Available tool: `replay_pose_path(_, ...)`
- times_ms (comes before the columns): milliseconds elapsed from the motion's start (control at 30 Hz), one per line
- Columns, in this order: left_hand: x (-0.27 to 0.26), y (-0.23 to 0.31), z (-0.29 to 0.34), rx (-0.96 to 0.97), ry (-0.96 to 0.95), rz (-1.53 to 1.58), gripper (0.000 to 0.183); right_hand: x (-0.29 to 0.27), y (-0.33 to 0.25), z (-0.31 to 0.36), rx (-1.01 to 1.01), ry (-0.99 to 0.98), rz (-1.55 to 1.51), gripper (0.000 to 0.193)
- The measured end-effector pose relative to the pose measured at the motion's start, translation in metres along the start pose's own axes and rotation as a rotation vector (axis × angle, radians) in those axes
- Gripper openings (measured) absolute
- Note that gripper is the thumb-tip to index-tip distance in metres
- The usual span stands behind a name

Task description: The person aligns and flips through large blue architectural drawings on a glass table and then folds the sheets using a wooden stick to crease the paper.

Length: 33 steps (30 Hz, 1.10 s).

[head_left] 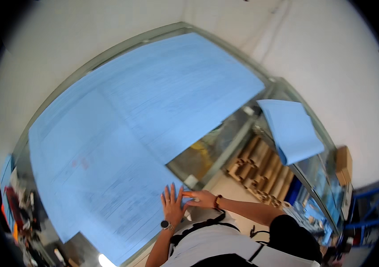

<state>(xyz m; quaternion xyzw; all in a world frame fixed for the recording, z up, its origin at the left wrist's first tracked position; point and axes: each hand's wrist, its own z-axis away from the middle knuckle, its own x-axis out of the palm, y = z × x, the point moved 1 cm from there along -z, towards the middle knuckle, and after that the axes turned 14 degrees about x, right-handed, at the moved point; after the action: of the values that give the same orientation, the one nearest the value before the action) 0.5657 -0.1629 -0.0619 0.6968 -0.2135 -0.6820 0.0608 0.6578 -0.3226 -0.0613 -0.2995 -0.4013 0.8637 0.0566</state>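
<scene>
Large light-blue sheets (109,151) covered in fine dark lines lie flat and overlapping across a glass-topped table. My left hand (171,205), with a watch at its wrist, rests open at the near right edge of a sheet, fingers stretched out. Beside it, almost touching, my right hand (202,199) reaches in from the right with its fingers drawn together. A small orange patch shows at those fingertips; what it is, I cannot make out. A beaded bracelet sits on my right wrist.
A folded blue sheet (290,129) lies on a lower glass table at the right. Several brown cardboard tubes (260,167) are stacked beneath it. A cardboard box (343,164) and a blue metal frame (369,211) stand farther right. Mixed items (22,213) crowd the left side.
</scene>
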Motion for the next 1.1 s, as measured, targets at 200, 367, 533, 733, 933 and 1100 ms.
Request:
replay_pose_path(200,0.023,0.031,-0.016,0.334,-0.037,0.010,0.062,-0.121,0.112,0.030,0.412,0.889,-1.076,0.022)
replay_pose_path(367,0.021,0.027,-0.042,0.118,0.013,0.022,0.066,-0.209,0.212,0.159,0.991,1.725,-0.859,0.058)
replay_pose_path(533,0.015,0.025,-0.050,0.070,0.020,-0.071,0.067,-0.263,0.277,0.220,0.681,1.757,-1.727,0.074)
replay_pose_path(733,0.005,0.016,-0.015,0.140,-0.089,-0.031,0.063,-0.317,0.338,0.203,0.276,1.205,-1.645,0.059)
replay_pose_path(933,-0.007,0.006,0.013,0.108,-0.139,0.109,0.073,-0.347,0.341,0.184,0.311,1.100,-1.794,0.011)
replay_pose_path(1100,0.002,-0.005,-0.034,-0.462,0.149,-0.022,0.082,-0.343,0.294,0.123,0.147,0.885,-2.071,0.019)
